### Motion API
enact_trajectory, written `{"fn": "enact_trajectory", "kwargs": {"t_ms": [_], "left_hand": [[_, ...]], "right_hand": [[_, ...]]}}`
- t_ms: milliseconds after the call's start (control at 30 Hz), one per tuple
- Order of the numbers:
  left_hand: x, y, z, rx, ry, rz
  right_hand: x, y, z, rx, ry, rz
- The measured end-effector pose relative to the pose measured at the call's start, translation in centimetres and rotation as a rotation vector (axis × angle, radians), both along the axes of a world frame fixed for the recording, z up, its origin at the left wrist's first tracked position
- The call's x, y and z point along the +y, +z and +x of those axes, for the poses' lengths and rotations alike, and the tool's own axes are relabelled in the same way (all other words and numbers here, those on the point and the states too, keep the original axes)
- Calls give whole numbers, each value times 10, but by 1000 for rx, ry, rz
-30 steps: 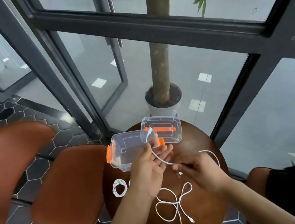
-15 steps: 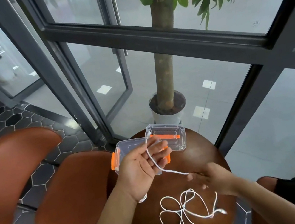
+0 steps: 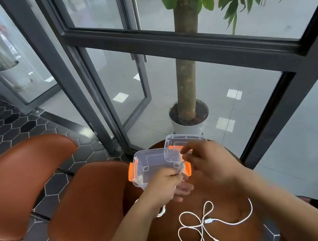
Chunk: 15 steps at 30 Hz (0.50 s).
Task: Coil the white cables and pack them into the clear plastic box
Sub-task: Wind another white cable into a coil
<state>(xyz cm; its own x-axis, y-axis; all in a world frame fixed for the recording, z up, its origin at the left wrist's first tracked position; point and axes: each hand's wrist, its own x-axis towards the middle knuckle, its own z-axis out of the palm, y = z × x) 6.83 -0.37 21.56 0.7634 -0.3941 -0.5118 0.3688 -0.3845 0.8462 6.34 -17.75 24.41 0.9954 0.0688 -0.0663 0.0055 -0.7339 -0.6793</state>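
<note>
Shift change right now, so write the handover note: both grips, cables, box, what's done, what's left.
The left grip holds one white cable just in front of the clear box. The right grip is at that cable's end; blur hides whether it pinches.
The box is open and looks empty, its lid resting on its far corner.
Done: one coiled cable lies on the table, half hidden under the left wrist.
Left: coil the held cable and the loose cable, pack all three.
</note>
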Motion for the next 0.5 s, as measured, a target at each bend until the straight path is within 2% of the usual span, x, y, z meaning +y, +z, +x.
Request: {"fn": "enact_trajectory", "kwargs": {"t_ms": [67,133,200,267,400,500], "left_hand": [[2,-4,-1,16,161,-82],[3,-7,-1,112,356,-302],[5,-6,-4,235,467,-541],[6,-4,-9,325,504,-677],[3,-2,-13,388,594,-822],[6,3,-11,352,647,-856]], "right_hand": [[10,-4,-11,22,29,135],[16,-14,-19,62,-15,267],[20,-25,-27,41,-56,275],[25,-34,-37,-10,-66,289],[34,-48,-55,-131,-39,161],[34,-54,-67,-131,5,196]]}}
